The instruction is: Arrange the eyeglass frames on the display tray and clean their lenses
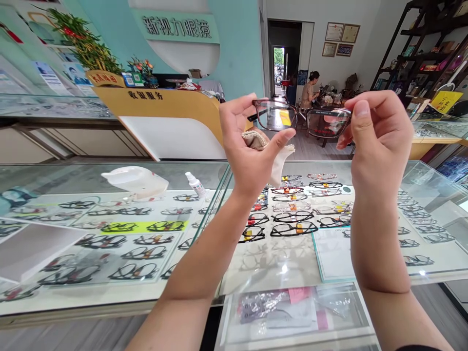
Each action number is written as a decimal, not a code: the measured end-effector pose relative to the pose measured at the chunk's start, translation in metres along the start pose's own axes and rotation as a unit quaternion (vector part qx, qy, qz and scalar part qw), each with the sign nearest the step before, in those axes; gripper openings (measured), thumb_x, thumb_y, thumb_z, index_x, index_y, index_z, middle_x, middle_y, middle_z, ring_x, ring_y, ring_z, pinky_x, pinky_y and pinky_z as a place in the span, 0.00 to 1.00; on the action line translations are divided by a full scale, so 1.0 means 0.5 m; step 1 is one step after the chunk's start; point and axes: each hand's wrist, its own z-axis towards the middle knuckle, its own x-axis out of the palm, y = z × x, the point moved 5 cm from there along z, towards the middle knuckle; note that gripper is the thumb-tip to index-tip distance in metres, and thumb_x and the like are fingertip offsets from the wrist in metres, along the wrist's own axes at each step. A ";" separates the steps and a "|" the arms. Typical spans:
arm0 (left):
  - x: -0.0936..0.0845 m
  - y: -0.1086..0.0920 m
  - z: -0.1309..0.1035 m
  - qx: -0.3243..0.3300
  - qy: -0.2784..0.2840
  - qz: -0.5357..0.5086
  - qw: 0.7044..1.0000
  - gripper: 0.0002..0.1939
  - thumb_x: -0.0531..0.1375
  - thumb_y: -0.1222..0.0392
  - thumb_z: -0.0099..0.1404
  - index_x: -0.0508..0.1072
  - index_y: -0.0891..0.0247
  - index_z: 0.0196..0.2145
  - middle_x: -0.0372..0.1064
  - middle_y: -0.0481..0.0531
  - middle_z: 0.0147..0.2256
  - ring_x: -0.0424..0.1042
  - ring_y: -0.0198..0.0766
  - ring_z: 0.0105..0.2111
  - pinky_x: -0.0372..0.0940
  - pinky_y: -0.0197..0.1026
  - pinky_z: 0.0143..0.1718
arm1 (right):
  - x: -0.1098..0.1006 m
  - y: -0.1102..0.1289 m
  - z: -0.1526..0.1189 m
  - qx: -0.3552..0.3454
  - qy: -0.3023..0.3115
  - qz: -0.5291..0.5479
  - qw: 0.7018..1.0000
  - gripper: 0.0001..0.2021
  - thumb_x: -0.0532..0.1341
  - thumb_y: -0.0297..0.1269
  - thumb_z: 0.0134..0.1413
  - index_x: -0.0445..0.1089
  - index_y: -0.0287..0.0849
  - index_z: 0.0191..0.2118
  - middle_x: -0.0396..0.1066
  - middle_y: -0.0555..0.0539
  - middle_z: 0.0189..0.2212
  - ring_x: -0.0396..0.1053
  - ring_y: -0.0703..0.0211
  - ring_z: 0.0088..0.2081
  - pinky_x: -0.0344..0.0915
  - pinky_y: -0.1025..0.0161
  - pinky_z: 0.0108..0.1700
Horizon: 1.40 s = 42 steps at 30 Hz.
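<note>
Raised above the glass counter is a pair of eyeglasses (300,113) with dark reddish-brown rims, held level between my two hands. My left hand (248,141) grips the left end of the frame, thumb below the lens, and also has a cream cloth (280,163) bunched against the palm. My right hand (380,126) pinches the frame's right end between thumb and fingers. Small print and red lettering show on the right lens; a yellow reflection shows in the left one. Part of the left temple appears behind my left fingers.
Below, the glass display counter (256,268) holds rows of spectacles (292,229). A white spray bottle (195,184) and a white curved plastic piece (135,180) stand on its left top. Beyond are a yellow-and-white cashier desk (164,126) and a seated person (310,90).
</note>
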 end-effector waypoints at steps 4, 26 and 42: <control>-0.019 -0.028 -0.014 0.047 -0.144 -0.007 0.988 0.40 0.71 0.31 0.63 0.63 0.40 0.66 0.76 0.52 0.60 0.76 0.48 0.57 0.74 0.48 0.42 | -0.005 -0.014 0.003 0.009 -0.016 -0.019 1.000 0.11 0.68 0.47 0.69 0.77 0.47 0.39 0.71 0.56 0.30 0.69 0.68 0.30 0.71 0.64 0.31; -0.027 -0.056 -0.049 -0.050 -0.122 -0.176 0.975 0.30 0.73 0.40 0.64 0.68 0.44 0.58 0.80 0.47 0.50 0.79 0.41 0.44 0.68 0.42 0.31 | 0.012 -0.101 -0.003 0.119 0.092 -0.024 0.988 0.27 0.56 0.68 0.70 0.65 0.49 0.31 0.62 0.51 0.24 0.68 0.59 0.26 0.70 0.59 0.26; 0.026 -0.009 -0.017 -0.193 0.130 -0.231 0.945 0.34 0.65 0.22 0.60 0.81 0.56 0.42 0.76 0.55 0.32 0.69 0.37 0.22 0.59 0.40 0.16 | 0.038 0.026 -0.021 -0.089 0.172 -0.149 0.970 0.13 0.70 0.47 0.64 0.80 0.60 0.53 0.77 0.47 0.51 0.73 0.42 0.61 0.71 0.35 0.68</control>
